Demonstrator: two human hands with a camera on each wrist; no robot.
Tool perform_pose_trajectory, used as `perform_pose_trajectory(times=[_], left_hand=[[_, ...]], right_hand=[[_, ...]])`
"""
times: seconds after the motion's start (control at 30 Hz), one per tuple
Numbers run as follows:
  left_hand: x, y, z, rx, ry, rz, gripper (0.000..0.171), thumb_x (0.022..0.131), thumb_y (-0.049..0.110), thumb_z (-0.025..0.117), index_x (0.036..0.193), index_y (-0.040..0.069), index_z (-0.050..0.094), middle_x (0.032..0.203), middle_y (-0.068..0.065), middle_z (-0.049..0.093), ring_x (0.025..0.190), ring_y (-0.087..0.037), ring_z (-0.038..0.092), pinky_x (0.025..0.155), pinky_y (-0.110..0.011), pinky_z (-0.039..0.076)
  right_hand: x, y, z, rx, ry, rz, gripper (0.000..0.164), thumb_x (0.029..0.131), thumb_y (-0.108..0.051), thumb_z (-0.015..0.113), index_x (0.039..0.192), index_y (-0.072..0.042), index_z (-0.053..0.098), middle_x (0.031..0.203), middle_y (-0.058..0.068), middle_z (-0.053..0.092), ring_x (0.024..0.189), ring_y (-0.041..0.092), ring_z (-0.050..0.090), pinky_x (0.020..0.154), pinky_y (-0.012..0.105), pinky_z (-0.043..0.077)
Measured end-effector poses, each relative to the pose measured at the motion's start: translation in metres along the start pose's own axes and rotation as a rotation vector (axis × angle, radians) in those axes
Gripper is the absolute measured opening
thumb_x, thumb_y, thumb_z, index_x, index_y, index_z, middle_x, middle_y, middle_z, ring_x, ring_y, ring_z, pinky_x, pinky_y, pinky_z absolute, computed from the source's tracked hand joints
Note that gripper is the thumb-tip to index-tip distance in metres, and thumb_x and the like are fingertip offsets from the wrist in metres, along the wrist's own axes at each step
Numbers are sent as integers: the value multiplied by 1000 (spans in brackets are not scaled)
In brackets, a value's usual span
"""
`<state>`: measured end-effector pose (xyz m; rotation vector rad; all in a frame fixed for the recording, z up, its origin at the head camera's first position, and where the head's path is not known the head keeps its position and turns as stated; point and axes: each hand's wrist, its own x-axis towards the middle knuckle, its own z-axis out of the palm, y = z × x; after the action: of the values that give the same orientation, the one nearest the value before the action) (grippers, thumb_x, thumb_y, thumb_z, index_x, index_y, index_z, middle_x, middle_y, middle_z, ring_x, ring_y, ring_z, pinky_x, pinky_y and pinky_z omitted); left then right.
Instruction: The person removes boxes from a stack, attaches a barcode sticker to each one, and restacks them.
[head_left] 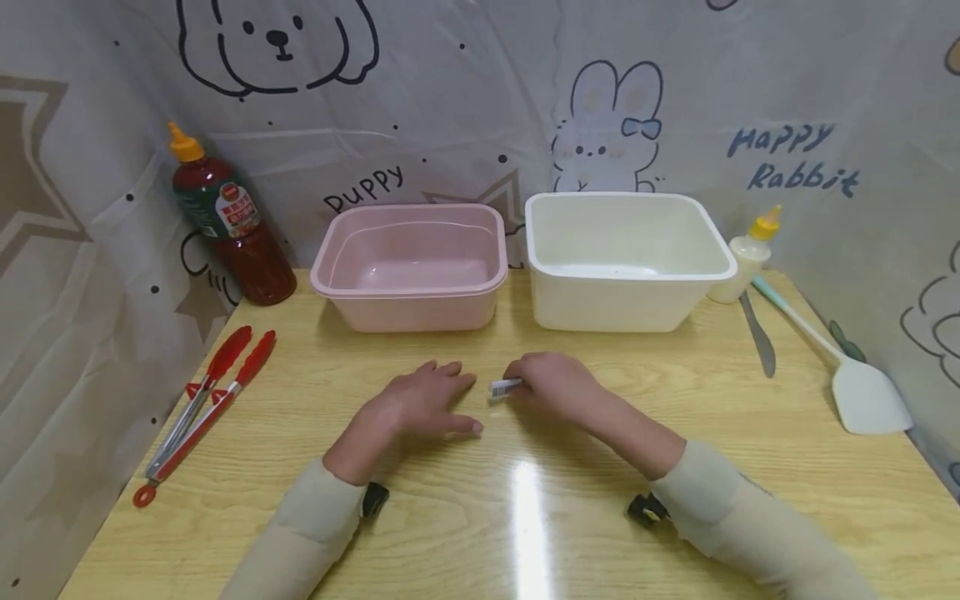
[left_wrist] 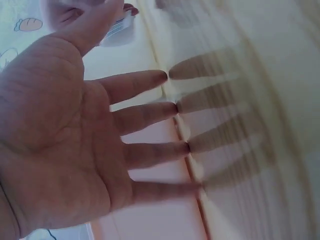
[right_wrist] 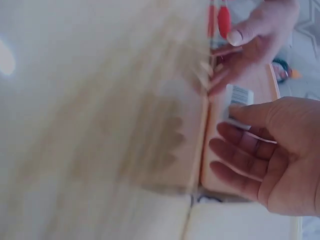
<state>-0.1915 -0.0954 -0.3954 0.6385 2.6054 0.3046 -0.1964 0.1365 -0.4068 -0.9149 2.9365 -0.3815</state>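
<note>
Pink tub [head_left: 412,313] behind; pinching barcoded item [head_left: 504,388] w/ R hand [head_left: 557,386], L hand [head_left: 426,403] spread, empty; poss. drop if pinched loosely.

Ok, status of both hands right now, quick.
Left hand: open, fingers spread, holding nothing.
Right hand: holding a small item with a barcode label; can't tell what it is.

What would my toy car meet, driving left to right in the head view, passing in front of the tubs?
Red tongs → left grip → little barcoded item → right grip → knife → white spatula.
</note>
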Motion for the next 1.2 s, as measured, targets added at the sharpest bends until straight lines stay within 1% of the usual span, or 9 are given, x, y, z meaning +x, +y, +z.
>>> perform_pose_trajectory(times=[0.1,0.2,0.3,0.47,0.63,0.83,1.0,1.1,1.2], left_hand=[[1,-1,-5,-40,117,19,67,94,60,63,149,22,53,149,-6,57,139,-30,52,110,-54,45],[4,-1,-9,-116,264,31,58,95,56,64,143,24,59,136,-2,68,124,-25,65,99,-49,53],[8,2,-11,-231,384,67,51,96,50,66,138,23,63,133,-1,69,116,-23,69,94,-46,56],[14,9,-9,-413,512,114,35,94,36,73,125,19,70,118,1,75,98,-18,73,84,-38,58],[16,15,-7,-521,536,120,22,93,26,75,112,16,76,98,0,78,88,-15,72,78,-32,58],[16,21,-11,-648,510,103,21,92,27,76,110,17,77,96,0,79,90,-17,74,78,-33,59],[19,26,-14,-646,529,81,19,90,30,77,106,18,78,87,1,72,77,-19,66,63,-29,51],[21,28,-15,-652,554,65,20,88,31,79,103,17,75,91,-1,67,78,-18,61,64,-29,50],[22,28,-14,-724,541,68,27,88,28,80,106,14,67,100,-2,70,81,-18,63,67,-30,53]], right_hand=[[4,10,-4,108,31,18,15,96,-18,69,107,-12,77,95,0,76,82,15,68,75,34,56],[6,19,-10,257,44,72,20,100,-21,65,112,-11,76,90,3,74,72,12,59,67,31,50],[6,24,-15,375,71,114,21,101,-21,63,115,-10,76,85,6,71,64,13,50,60,28,43],[9,24,-16,421,101,76,20,99,-22,66,112,-11,77,87,3,73,66,11,51,61,27,44],[10,24,-17,493,72,75,19,98,-26,68,109,-14,78,90,1,75,75,12,57,68,29,49],[8,28,-24,607,27,109,17,99,-28,67,103,-15,77,97,8,75,80,16,56,71,31,49],[4,29,-30,646,12,88,16,98,-26,68,101,-14,77,97,6,77,87,15,64,80,34,55],[3,29,-32,657,4,69,15,98,-24,68,100,-13,78,97,4,77,89,14,67,83,34,56],[1,29,-34,667,-14,51,14,98,-23,68,100,-13,78,97,4,77,89,13,66,82,33,56]])
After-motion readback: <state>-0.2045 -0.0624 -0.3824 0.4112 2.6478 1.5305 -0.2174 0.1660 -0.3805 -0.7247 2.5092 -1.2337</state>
